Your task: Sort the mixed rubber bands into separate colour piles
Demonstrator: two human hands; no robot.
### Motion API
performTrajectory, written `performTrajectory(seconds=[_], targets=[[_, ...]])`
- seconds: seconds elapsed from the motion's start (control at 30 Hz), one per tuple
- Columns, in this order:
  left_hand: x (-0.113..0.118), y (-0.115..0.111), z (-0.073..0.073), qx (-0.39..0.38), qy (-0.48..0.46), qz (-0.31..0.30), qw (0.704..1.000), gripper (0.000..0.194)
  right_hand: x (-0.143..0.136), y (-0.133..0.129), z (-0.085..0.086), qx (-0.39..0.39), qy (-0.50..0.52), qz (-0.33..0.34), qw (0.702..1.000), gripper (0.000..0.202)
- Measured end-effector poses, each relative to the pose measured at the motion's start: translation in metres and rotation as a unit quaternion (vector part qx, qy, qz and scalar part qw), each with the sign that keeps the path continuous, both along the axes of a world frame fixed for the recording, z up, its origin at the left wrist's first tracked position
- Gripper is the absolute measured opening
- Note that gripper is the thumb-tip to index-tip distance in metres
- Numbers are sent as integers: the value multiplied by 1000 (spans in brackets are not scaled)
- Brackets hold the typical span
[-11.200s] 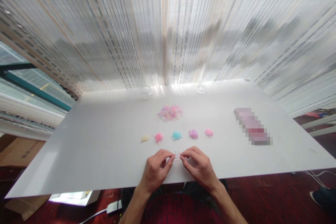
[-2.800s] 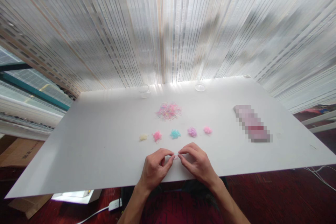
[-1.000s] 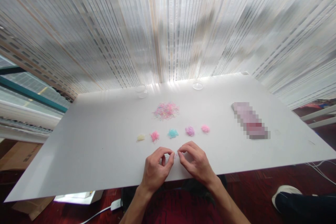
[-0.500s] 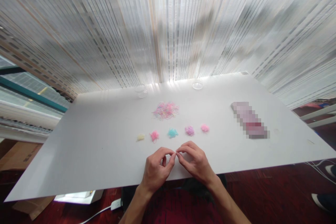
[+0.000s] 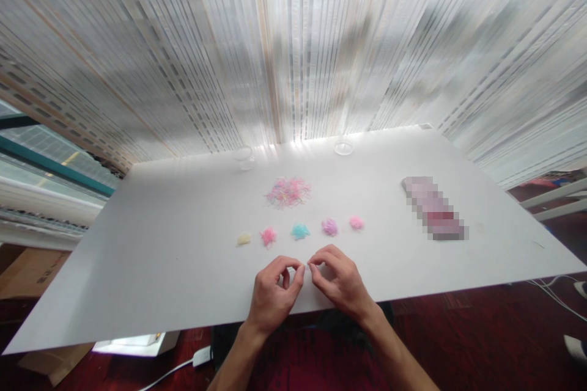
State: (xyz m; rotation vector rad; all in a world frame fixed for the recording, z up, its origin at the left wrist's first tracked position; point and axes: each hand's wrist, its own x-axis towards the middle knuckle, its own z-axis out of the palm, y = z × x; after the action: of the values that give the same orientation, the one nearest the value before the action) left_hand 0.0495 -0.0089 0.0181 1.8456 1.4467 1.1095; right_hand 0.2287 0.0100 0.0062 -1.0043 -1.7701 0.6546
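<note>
At the near edge of the white rectangular worktop (image 5: pixel 197 281), the bare left hand (image 5: pixel 275 290) and the bare right hand (image 5: pixel 342 278) faced each other, each with thumb and forefinger closed in a pinch and the tips nearly meeting. That close, level hold would have suited something very fine; a faint pale trace showed near the tips, but whether either hand gripped it could not be told. Beyond them, small piles of thin coloured strands lay in a slightly slanting row, from the person's left: pale yellow (image 5: pixel 244 239), coral pink (image 5: pixel 268 237), turquoise (image 5: pixel 300 231), purple (image 5: pixel 329 227) and light pink (image 5: pixel 356 223). The gaps between them probably kept the colours from mingling, and their nearness put them all within short reach. A loose multicoloured heap of similar strands (image 5: pixel 288 192) sat behind the row, likely set apart so that it stayed accessible without touching the piles. An elongated pinkish object, blurred by pixelation (image 5: pixel 433 208), lay well to the right, out of the hands' way. By count, there were two hands, five single-colour piles, one mixed heap and one pixelated object; the strands were too fine to number. Clear round pieces stood at the back, one on the right (image 5: pixel 343 148) and at least one on the left (image 5: pixel 246 165).
</note>
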Motion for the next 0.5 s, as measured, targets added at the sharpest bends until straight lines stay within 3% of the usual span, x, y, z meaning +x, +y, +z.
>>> performTrajectory(seconds=[0.23,0.5], targets=[[-3,1,2,-15,-22,-1,1000,18,0,0,1,-4,5,-16,1000,12],[-4,2,2,-2,-36,-25,999,18,2,0,2,-12,-3,12,1000,10]])
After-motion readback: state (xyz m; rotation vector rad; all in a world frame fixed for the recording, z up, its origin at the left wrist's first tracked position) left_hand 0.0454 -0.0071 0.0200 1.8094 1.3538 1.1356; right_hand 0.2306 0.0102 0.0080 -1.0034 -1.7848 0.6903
